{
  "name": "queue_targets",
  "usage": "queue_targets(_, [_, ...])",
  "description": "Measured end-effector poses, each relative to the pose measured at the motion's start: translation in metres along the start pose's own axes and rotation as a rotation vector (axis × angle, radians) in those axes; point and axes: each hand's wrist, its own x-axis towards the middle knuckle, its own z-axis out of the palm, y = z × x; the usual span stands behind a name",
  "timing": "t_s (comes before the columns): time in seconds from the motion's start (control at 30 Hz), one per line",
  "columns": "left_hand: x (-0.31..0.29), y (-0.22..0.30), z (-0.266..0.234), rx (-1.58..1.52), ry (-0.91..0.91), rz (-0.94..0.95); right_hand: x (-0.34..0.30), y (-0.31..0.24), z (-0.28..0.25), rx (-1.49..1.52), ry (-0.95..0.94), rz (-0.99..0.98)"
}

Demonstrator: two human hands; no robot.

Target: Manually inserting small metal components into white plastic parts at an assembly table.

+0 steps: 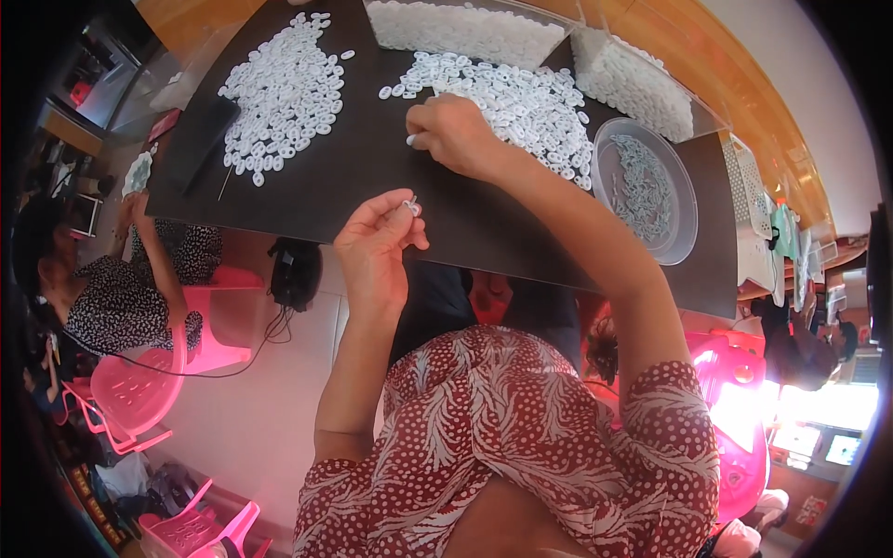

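Observation:
My left hand [377, 237] is raised over the table's near edge, thumb and fingertips closed on a small white oval plastic piece [412, 208]. Something thin and grey seems to show at that piece, too small to make out. Farther forward, my right hand [456, 135] is curled at the near left side of a heap of white oval pieces [521, 107]. A small white piece [411, 140] shows at its fingertips. To the right, a round shallow bowl [690, 209] contains many thin grey-green metallic bits [642, 186].
Another heap of white ovals [284, 98] covers the dark table's [316, 195] left side, beside a long black object [205, 144]. Clear bins [465, 33] full of white pieces line the back. At left, a person [130, 288] sits on a pink chair [139, 391].

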Motion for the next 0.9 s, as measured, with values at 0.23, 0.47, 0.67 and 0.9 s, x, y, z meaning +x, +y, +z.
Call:
queue_targets(0.23, [-0.005, -0.002, 0.016, 0.11, 0.018, 0.086, -0.042, -0.025, -0.049, 1.151, -0.078, 0.625])
queue_targets(0.47, [-0.01, -0.008, 0.03, 0.206, -0.005, 0.195, -0.066, -0.033, -0.061, 1.322, -0.031, 0.696])
queue_targets(0.67, [-0.013, -0.01, 0.036, 0.26, 0.01, 0.212, -0.072, -0.034, -0.065, 1.308, -0.006, 0.687])
queue_targets(0.9, [-0.013, -0.013, 0.038, 0.276, -0.002, 0.196, -0.075, -0.036, -0.065, 1.248, -0.002, 0.633])
